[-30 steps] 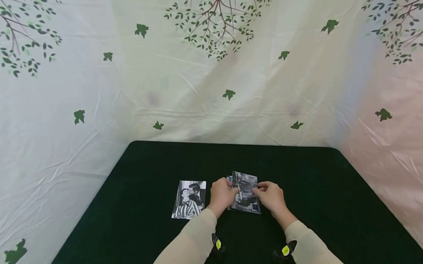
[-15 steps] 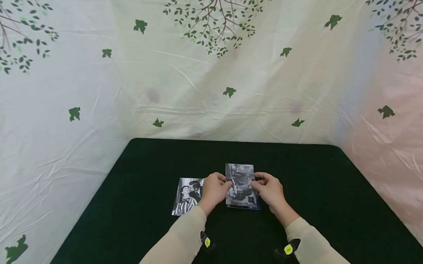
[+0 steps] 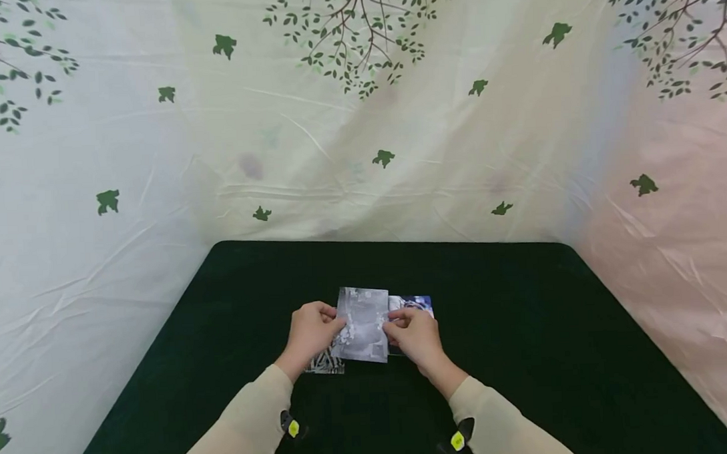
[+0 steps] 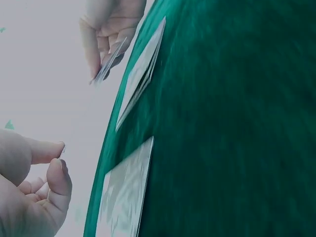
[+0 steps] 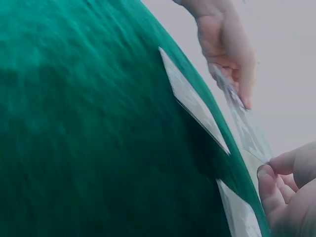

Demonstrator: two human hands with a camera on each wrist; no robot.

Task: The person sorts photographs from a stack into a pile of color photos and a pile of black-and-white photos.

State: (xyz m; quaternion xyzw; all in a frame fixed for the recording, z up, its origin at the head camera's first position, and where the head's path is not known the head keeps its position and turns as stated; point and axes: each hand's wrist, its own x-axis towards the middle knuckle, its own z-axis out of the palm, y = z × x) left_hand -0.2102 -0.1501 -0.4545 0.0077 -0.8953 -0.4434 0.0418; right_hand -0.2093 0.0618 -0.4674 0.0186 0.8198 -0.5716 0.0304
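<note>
Both hands hold one black-and-white photo print (image 3: 361, 324) up over the dark green table, its surface pale with glare. My left hand (image 3: 310, 336) pinches its left edge between thumb and fingers. On the opposite edge, my right hand (image 3: 417, 339) has a similar pinch. Beneath the left hand lies a print with a striped shirt (image 3: 326, 363), mostly covered in the head view. A bluish-edged print (image 3: 413, 304) lies behind the right hand, partly hidden. From the left wrist, the held print (image 4: 109, 61) shows nearly edge-on, raised above the prints on the cloth.
A dark green cloth (image 3: 492, 296) covers the table, whose far corners are rounded. Pale fabric (image 3: 312, 142) printed with branches and green leaves hangs behind and at both sides. Each sleeve cuff carries a black strap (image 3: 465, 429) with a yellow tag.
The held print has been lifted off the right-hand prints and carried left, to overlap the striped-shirt print. Both hands moved left with it, uncovering the bluish-edged print.
</note>
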